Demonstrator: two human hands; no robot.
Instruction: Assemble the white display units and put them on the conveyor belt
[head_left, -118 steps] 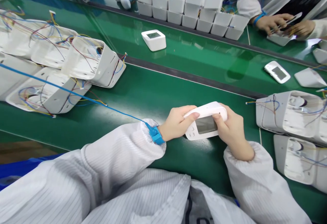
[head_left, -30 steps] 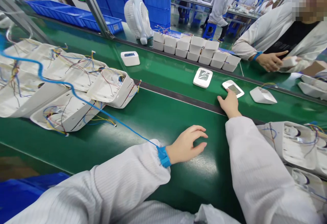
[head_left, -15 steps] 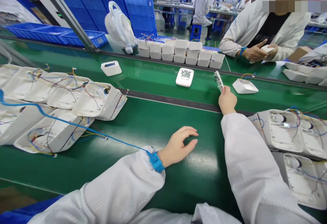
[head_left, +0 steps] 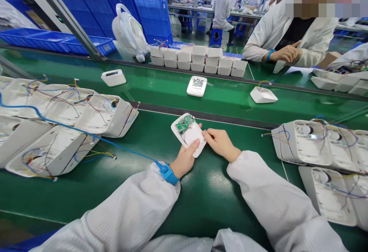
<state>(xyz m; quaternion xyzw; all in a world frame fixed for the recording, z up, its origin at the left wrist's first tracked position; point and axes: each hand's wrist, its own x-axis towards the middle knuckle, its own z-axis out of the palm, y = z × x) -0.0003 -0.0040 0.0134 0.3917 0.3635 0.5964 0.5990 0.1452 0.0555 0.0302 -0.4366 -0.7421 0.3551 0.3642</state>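
Observation:
A white plastic cover (head_left: 191, 139) with a green circuit board (head_left: 184, 123) and thin wires on its upturned inner side is held over the bench. My left hand (head_left: 185, 160) grips its lower edge, thumb on top. At the cover's right edge, my right hand (head_left: 220, 142) is closed, its thumb and fingertips pinched there. A blue wrist strap (head_left: 168, 173) with a cord sits on my left wrist. Beyond my hands, another white cover (head_left: 197, 86) with a dark pattern lies on the green strip, with a small white housing (head_left: 263, 95) to its right.
White housings with loose wires crowd the left (head_left: 94, 114) and right (head_left: 307, 140). Stacked white boxes (head_left: 198, 58) and a white fan (head_left: 129, 33) stand along the far edge. Across the bench, a co-worker's hand (head_left: 284, 54) is at a white piece. The blue cord crosses the left side.
My right hand has come back from the far strip, bringing the cover toward me. My left hand now grips it too. The view has shifted slightly; the co-worker's hands have moved.

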